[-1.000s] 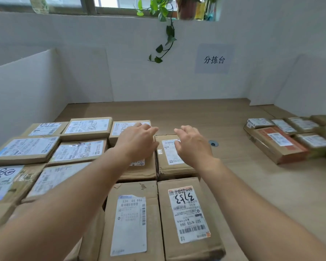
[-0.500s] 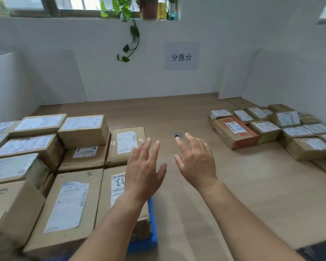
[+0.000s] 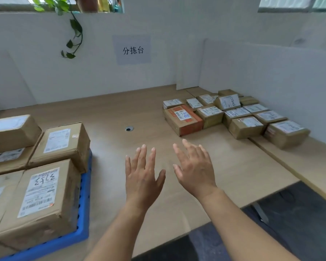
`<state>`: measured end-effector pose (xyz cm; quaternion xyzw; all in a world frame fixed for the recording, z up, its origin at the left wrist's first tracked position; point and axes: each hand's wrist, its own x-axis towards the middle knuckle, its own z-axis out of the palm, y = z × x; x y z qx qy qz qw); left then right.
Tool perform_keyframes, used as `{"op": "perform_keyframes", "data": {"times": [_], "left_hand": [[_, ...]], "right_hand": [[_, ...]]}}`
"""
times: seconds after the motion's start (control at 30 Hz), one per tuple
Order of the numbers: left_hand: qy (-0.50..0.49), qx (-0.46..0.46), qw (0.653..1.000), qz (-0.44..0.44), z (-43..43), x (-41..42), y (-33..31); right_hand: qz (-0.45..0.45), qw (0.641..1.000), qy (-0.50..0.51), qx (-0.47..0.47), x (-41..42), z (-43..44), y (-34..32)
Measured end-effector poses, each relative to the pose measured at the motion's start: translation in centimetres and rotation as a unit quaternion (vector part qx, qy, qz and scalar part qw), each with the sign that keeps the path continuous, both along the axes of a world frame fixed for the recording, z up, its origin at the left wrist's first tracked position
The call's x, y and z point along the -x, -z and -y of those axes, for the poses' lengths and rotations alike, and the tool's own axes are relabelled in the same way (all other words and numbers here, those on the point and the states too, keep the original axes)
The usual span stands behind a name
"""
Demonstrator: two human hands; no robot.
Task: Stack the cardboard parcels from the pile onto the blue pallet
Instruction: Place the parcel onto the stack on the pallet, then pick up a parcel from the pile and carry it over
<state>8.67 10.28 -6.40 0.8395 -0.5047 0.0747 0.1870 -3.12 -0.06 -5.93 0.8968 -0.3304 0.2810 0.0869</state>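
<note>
2 hands free: my left hand and right hand spread flat, holding nothing | pile ahead-right, blue pallet left | next: grip nearest orange parcel by both sides.

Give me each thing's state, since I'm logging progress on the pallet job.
left hand: open, empty, above the table
right hand: open, empty, above the table
blue pallet: loaded with stacked parcels
pile: resting on the table, right side
tilted parcel: leaning atop the pile
</note>
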Motion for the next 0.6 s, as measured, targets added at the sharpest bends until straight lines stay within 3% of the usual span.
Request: {"op": "perform_keyframes", "data": {"times": [0.33, 0.6], "left_hand": [[0.057, -0.027, 0.998, -0.01, 7.5, 6.9, 1.7], [0.101, -0.029, 0.994, -0.034, 17.8, 11.7, 2.7]], "right_hand": [[0.031, 0.998, 0.061, -0.003, 8.1, 5.5, 1.5], [0.022, 0.993, 0.112, -0.015, 13.6, 14.7, 2.0]]}}
